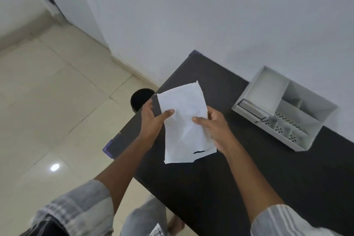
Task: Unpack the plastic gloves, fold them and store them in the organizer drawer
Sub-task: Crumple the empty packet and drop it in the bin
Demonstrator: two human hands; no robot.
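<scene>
While both hands pinch white packet (184, 120) above worktop (249, 188), left hand (155, 120) and right hand (216, 126) flank it; long axis runs away from person; organizer (283, 109) lies right, nearer right hand.

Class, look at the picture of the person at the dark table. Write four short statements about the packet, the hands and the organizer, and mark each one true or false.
1. Both hands hold the white packet. True: left hand and right hand each have a grip on it.
2. The organizer stands on the floor. False: it stands on the table.
3. The packet lies inside the organizer. False: it is held above the table.
4. The organizer stands near the wall. True.
</scene>
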